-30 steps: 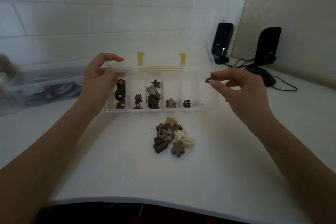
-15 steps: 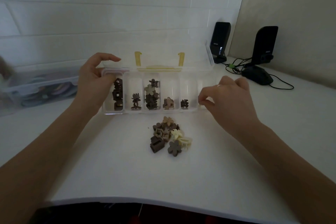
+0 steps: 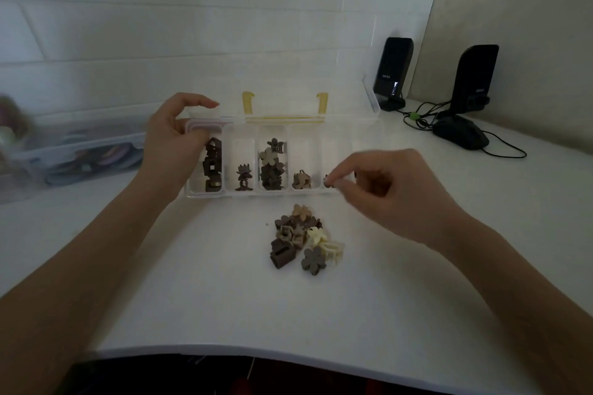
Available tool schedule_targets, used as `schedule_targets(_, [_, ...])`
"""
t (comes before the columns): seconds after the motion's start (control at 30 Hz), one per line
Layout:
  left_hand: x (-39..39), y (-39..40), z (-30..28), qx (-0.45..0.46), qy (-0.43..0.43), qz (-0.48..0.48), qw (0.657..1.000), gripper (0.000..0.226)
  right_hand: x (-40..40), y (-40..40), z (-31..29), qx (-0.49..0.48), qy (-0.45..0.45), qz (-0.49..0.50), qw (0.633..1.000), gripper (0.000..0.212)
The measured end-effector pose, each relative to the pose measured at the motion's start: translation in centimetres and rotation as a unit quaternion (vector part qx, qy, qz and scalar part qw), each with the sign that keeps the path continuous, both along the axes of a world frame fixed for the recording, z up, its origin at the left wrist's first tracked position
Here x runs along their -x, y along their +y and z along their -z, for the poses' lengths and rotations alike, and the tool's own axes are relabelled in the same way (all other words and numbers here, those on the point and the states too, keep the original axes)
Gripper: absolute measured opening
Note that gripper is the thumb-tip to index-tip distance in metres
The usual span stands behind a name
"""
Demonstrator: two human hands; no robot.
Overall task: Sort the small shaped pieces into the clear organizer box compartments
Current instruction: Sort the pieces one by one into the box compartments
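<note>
The clear organizer box (image 3: 369, 138) lies open on the white table, its lid (image 3: 288, 106) with yellow latches standing behind. My left hand (image 3: 173, 144) grips the box's left end. Dark square pieces (image 3: 211, 167) fill the first compartment; a dark figure piece (image 3: 244, 178) is in the second, flower pieces (image 3: 272, 163) in the third, a tan piece (image 3: 301, 179) in the fourth. My right hand (image 3: 394, 192) reaches over the front of the fifth compartment, thumb and forefinger pinched on a small dark piece (image 3: 326, 182), mostly hidden. A pile of unsorted pieces (image 3: 301, 244) lies in front of the box.
Two black speakers (image 3: 393, 74) (image 3: 475, 80) and a black mouse (image 3: 460, 136) with cables stand at the back right. A clear storage bin (image 3: 80, 151) sits at the left. The table's front edge (image 3: 288, 349) runs close below my arms.
My right hand came down from above the box's right end and moved left to the fifth compartment's front. My left hand kept its hold on the box.
</note>
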State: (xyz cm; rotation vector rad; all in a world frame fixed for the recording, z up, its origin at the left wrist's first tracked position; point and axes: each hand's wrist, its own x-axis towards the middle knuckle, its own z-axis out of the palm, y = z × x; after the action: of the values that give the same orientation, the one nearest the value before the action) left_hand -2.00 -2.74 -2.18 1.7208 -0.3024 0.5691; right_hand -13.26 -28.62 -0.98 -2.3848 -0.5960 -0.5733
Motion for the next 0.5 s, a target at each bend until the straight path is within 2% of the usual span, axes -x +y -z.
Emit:
schedule_targets(0.13, [0.15,0.02,-0.05,-0.005,-0.001,0.005,1.0,0.05,-0.04,0.12,0.41,0.068,0.098,-0.055,0.991,0.016])
schedule_targets(0.27, [0.04,-0.04,-0.07,-0.002,0.003,0.004,1.0,0.05,-0.06,0.12,0.73,0.074,0.178,-0.068,0.979,0.024])
schedule_targets(0.5, [-0.03,0.05,-0.05,-0.002,0.01,-0.005,1.0,0.049,-0.19,0.26,0.95,0.081,0.194,-0.064,0.976,0.021])
